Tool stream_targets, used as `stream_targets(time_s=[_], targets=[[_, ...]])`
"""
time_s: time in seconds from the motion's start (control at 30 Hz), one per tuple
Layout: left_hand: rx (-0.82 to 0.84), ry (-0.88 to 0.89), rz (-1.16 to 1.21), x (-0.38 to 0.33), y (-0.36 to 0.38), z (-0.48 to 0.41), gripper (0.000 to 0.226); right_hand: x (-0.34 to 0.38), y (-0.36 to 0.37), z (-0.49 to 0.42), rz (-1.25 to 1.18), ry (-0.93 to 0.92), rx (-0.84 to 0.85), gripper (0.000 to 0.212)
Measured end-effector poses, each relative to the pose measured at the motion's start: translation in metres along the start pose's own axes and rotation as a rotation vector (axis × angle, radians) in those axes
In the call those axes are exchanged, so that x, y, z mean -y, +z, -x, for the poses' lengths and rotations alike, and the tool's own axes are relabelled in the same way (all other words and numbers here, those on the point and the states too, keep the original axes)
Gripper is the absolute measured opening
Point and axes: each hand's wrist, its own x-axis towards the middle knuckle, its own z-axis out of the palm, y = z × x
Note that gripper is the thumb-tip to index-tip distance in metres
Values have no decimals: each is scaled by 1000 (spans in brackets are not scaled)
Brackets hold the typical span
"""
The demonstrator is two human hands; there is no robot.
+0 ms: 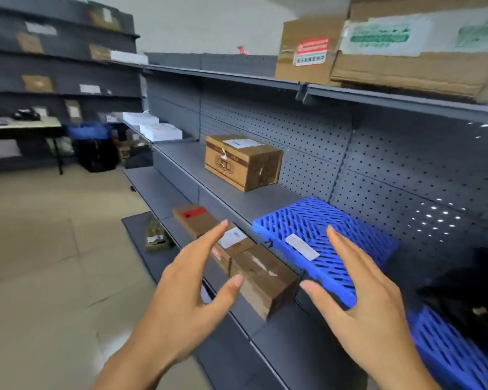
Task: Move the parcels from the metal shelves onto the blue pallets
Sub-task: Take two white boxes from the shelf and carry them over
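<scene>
A blue slatted pallet with a white label lies on the middle metal shelf. A brown cardboard parcel stands on that shelf to its left. On the shelf below, a long brown parcel lies just beyond my fingers, with a flatter parcel bearing a red sticker behind it. My left hand and my right hand hover open in front of the shelves, fingers spread, holding nothing. A second blue pallet shows at the lower right.
Large cardboard boxes sit on the top shelf at right. White flat parcels lie farther along the middle shelf. A small packet rests on the bottom shelf. More shelving with parcels, a table and a black bin stand at the far left.
</scene>
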Motion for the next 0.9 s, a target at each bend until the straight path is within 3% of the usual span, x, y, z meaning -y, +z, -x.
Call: stream_targets(time_s=[0.5, 0.9], targets=[[-215, -266, -233, 107, -149, 57, 72, 116, 184, -51, -297, -114, 303, 80], [-330, -371, -308, 144, -185, 64, 74, 151, 261, -79, -458, -248, 357, 79]])
